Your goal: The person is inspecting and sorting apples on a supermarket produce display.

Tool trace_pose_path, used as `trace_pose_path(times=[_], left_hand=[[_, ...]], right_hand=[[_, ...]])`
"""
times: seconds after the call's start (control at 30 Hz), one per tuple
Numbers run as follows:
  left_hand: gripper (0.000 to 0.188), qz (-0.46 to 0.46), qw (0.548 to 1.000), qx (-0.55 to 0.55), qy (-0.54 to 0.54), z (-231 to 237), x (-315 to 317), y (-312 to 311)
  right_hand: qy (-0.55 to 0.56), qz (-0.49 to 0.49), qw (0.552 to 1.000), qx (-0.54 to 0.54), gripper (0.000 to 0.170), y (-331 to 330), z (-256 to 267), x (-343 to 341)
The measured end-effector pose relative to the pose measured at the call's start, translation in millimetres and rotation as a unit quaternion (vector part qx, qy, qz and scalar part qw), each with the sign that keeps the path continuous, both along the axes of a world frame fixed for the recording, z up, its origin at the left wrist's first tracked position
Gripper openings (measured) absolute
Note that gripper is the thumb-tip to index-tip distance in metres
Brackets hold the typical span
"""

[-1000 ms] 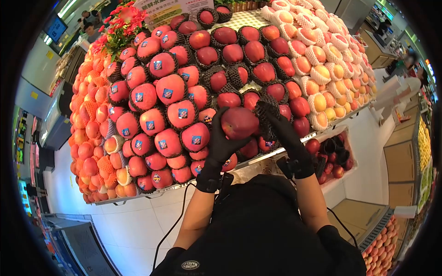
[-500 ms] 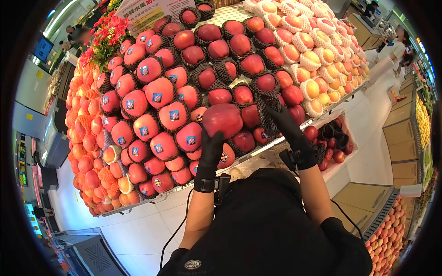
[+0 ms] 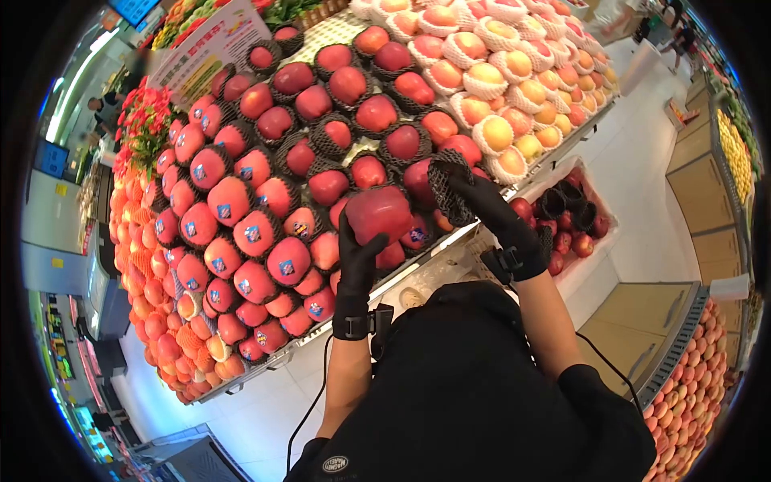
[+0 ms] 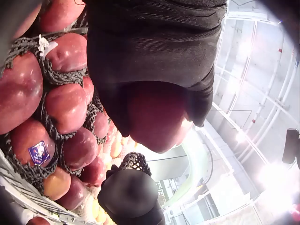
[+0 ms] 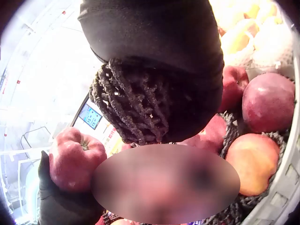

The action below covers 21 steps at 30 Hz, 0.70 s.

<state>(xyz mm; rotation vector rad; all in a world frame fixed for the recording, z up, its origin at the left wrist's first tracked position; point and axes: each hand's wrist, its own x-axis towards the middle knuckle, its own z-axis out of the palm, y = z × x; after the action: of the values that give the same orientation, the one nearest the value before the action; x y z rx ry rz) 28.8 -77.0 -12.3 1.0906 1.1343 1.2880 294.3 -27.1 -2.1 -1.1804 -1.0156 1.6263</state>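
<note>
In the head view, a large, glossy, dark red apple (image 3: 379,215) is held over the near part of the display by the left hand (image 3: 357,261), whose black-gloved fingers and thumb are curled round it. Between 2 and 3 o'clock from the apple, and apart from it, a black mesh foam sleeve (image 3: 451,193) is gripped in the right hand (image 3: 499,215), also black-gloved; the exact placing of each fingertip cannot be told. Pink-red apples with blue stickers (image 3: 229,202) are stacked at 9 o'clock, and pale orange-red fruit in white foam nets (image 3: 486,80) is heaped between 1 and 2 o'clock. Red flowers (image 3: 144,120) are set at 10 o'clock, and a white printed sign (image 3: 210,55) is propped between 10 and 11. At 3 o'clock, beyond the right hand, red apples and black sleeves are held in a lined box (image 3: 606,210).
</note>
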Motion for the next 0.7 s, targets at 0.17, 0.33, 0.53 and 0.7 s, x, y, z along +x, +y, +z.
trace_pose_path(times=[0.17,0.33,0.53,0.7], left_hand=[[0.083,-0.083,0.993,0.019,-0.082,11,43,9],[0.081,-0.102,0.994,0.008,-0.028,7,75,12],[0.081,-0.124,0.990,-0.062,-0.009,0,113,7],[0.079,-0.149,0.987,-0.044,0.032,-7,137,3]], right_hand=[[0.014,-0.061,0.996,0.057,0.037,-2,-8,43],[0.078,-0.110,0.991,-0.021,0.039,-21,-12,95],[0.017,-0.224,0.974,-0.012,0.039,-47,-71,187],[-0.137,-0.386,0.912,0.025,0.033,-102,-168,286]])
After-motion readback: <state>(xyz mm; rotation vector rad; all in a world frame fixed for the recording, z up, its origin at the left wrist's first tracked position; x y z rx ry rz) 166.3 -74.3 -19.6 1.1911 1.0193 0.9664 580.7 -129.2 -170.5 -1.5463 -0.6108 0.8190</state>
